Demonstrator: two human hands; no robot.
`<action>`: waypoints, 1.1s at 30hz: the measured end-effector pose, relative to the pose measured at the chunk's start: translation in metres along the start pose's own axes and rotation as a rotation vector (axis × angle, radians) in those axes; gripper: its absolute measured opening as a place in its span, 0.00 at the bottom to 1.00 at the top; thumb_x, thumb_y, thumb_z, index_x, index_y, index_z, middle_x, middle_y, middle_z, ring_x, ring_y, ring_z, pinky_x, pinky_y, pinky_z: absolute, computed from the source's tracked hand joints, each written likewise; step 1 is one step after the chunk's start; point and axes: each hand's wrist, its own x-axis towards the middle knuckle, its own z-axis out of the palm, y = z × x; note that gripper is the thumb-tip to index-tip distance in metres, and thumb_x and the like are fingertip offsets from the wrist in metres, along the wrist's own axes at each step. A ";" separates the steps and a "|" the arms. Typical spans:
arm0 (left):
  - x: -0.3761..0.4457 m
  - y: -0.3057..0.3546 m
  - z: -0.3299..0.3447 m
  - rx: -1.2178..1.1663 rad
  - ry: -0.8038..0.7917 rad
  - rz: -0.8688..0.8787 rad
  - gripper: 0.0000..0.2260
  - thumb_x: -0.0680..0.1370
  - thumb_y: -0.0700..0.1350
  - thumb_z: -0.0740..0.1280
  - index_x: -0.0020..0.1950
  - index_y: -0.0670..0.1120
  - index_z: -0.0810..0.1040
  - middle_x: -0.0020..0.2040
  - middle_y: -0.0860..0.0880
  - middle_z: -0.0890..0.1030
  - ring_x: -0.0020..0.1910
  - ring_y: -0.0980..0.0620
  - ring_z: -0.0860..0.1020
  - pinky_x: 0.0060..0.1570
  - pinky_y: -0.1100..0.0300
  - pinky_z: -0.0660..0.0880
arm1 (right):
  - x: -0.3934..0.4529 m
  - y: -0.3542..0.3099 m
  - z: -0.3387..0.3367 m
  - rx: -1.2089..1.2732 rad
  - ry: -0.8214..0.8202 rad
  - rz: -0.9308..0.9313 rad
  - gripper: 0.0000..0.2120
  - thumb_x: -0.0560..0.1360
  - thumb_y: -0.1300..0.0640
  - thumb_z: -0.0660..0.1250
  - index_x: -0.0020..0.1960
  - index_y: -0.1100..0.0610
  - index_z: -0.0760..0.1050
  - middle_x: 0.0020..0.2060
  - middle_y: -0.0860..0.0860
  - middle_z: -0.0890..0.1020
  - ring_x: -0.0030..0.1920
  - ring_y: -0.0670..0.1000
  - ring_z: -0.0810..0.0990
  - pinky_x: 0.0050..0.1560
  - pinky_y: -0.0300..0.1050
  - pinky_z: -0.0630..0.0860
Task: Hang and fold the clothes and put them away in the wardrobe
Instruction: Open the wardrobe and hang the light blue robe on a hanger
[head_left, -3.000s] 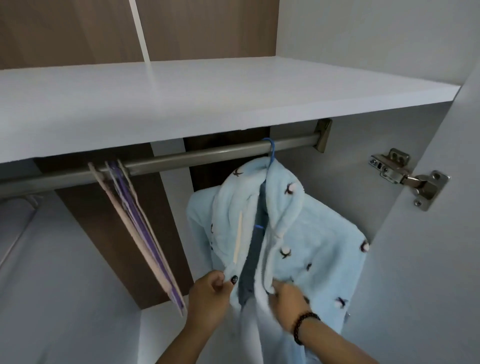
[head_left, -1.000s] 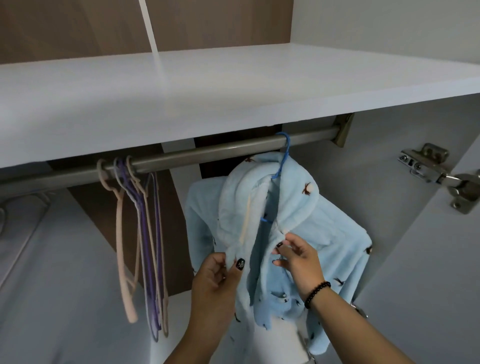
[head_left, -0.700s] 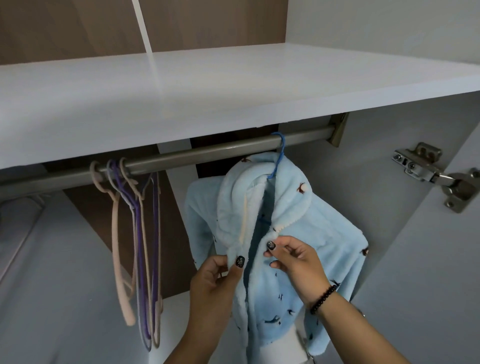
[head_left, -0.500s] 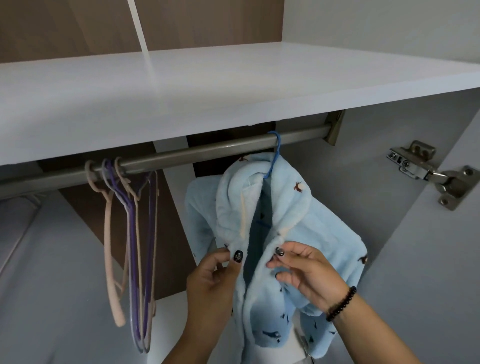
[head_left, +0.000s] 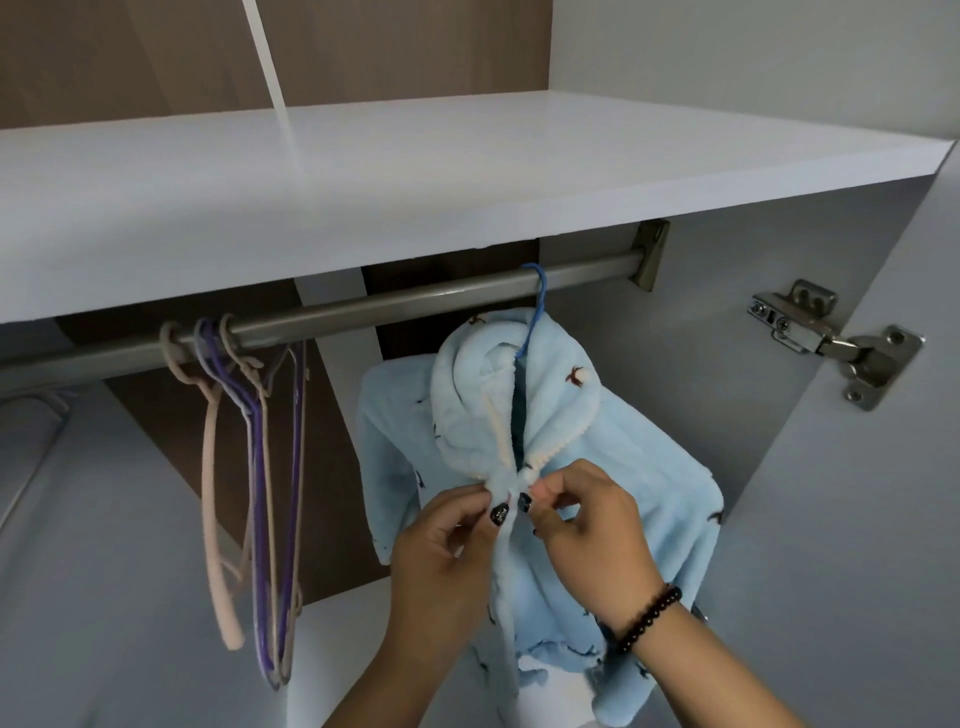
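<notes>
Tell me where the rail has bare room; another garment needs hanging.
Free: the rail between the empty hangers and the blue hanger. Crowded: around the fleece jacket, where both hands work.

1. 1 light blue fleece garment (head_left: 613, 467) hangs inside.
2. 1 blue hanger (head_left: 537, 306) carries it.
3. 1 bunch of empty hangers (head_left: 260, 467) in beige and purple; they overlap too much to count exactly.
4. 1 metal rail (head_left: 363, 312).
5. 1 white shelf (head_left: 415, 182) above the rail.
6. 1 door hinge (head_left: 836, 340).
7. 2 hands: 1 left hand (head_left: 441, 561), 1 right hand (head_left: 592, 535).
8. 1 dark bead bracelet (head_left: 647, 618).
</notes>
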 end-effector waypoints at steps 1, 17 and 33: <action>0.000 0.000 -0.001 0.028 0.011 0.007 0.17 0.74 0.33 0.70 0.43 0.57 0.82 0.46 0.60 0.84 0.48 0.64 0.81 0.47 0.73 0.74 | -0.001 -0.001 -0.002 0.037 -0.002 0.022 0.14 0.72 0.69 0.69 0.35 0.51 0.77 0.38 0.44 0.78 0.41 0.42 0.78 0.44 0.43 0.79; 0.000 0.012 0.004 -0.161 -0.048 -0.149 0.22 0.72 0.28 0.70 0.38 0.56 0.86 0.41 0.51 0.84 0.39 0.59 0.82 0.40 0.71 0.75 | -0.001 -0.014 -0.015 0.042 -0.070 0.056 0.07 0.73 0.67 0.68 0.39 0.58 0.81 0.39 0.48 0.79 0.41 0.47 0.80 0.46 0.49 0.80; 0.029 0.020 0.000 -0.247 -0.232 -0.342 0.04 0.73 0.33 0.72 0.44 0.40 0.82 0.38 0.46 0.85 0.36 0.54 0.83 0.35 0.66 0.78 | 0.006 -0.011 -0.020 -0.043 -0.097 -0.037 0.09 0.76 0.68 0.63 0.45 0.60 0.82 0.41 0.52 0.76 0.43 0.51 0.78 0.46 0.53 0.80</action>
